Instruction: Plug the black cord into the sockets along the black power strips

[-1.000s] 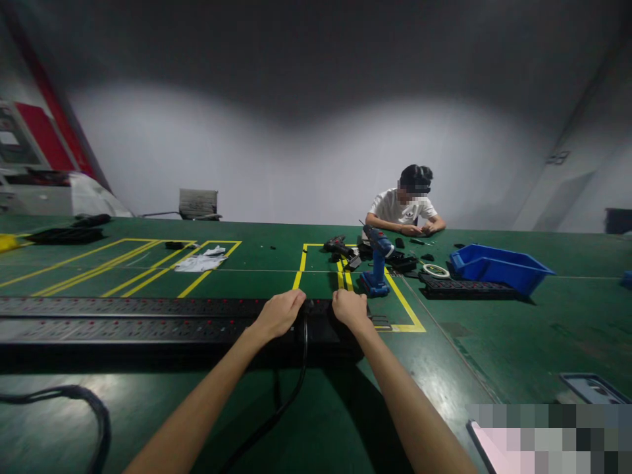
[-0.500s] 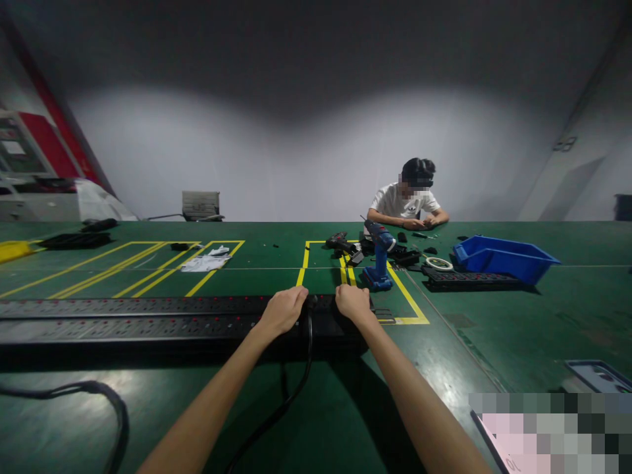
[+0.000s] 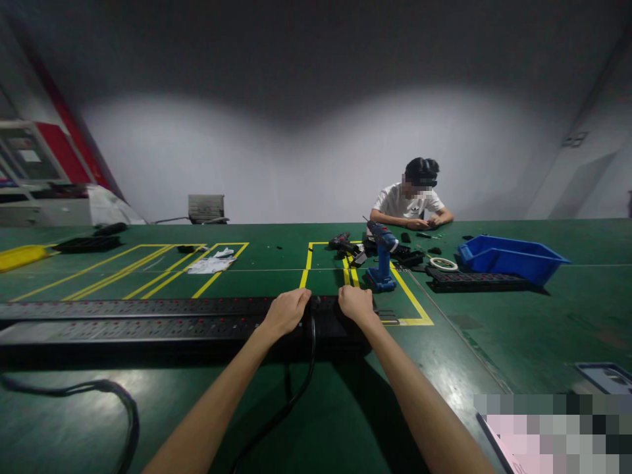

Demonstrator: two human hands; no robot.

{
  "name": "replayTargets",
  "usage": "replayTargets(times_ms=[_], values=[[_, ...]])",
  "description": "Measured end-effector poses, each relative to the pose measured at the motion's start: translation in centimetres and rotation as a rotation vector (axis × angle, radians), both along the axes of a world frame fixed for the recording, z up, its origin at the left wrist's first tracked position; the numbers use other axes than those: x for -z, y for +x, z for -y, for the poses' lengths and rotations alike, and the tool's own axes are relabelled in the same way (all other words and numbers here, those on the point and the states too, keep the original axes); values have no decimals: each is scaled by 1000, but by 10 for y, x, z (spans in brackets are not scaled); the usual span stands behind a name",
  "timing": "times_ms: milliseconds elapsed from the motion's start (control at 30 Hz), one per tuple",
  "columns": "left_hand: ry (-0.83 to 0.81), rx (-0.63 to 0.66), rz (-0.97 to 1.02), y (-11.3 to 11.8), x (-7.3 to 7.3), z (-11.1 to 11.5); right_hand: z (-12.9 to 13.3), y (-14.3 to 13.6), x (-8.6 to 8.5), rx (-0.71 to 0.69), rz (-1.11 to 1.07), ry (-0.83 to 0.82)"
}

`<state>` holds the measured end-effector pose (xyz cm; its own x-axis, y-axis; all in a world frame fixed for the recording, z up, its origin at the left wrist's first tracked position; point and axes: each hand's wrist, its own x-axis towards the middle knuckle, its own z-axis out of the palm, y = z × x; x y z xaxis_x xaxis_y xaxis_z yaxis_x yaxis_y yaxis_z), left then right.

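Observation:
Two long black power strips with rows of sockets and small red marks lie side by side before me, running off to the left. My left hand is closed over their right-hand part, fingertips hidden on the far side. Near the right end, my right hand is likewise closed on the black strip, its fingers curled out of sight. Between the hands a black power cord comes off the strip and hangs down toward me.
A blue cordless drill stands upright beyond my right hand. Behind it lie another drill and black parts. A blue bin is to the right, near a shorter power strip. Across the table sits a person.
The whole view has shifted slightly, with things appearing a little farther right. Both hands keep their places on the power strips.

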<state>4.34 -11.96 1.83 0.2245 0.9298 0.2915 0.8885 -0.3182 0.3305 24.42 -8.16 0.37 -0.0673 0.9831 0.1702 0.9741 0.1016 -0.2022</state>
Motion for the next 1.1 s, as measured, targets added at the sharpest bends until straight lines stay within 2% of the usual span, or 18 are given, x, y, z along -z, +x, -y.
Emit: replayTargets(times_ms=[233,333,467,567,633,733,867,1100], values=[[-2,17,-58,-3,-1,-2,-2,0,0,13,-20,1],[-11,18,-77,-4,-2,-3,-3,1,-3,-42,-102,20],[-17,25,-86,-5,0,-4,0,-1,-13,-305,-305,106],[-20,24,-92,-5,1,-5,6,-6,-19,-559,-402,55],[-25,18,-93,-5,1,-6,10,-11,-20,-657,-429,-6],[-38,6,-91,-5,0,-6,16,-18,-20,-656,-439,-25],[-46,9,-98,-5,-1,-6,21,-21,-21,-640,-417,45],[-22,97,-82,-10,1,-6,27,-21,-20,-674,-268,179]])
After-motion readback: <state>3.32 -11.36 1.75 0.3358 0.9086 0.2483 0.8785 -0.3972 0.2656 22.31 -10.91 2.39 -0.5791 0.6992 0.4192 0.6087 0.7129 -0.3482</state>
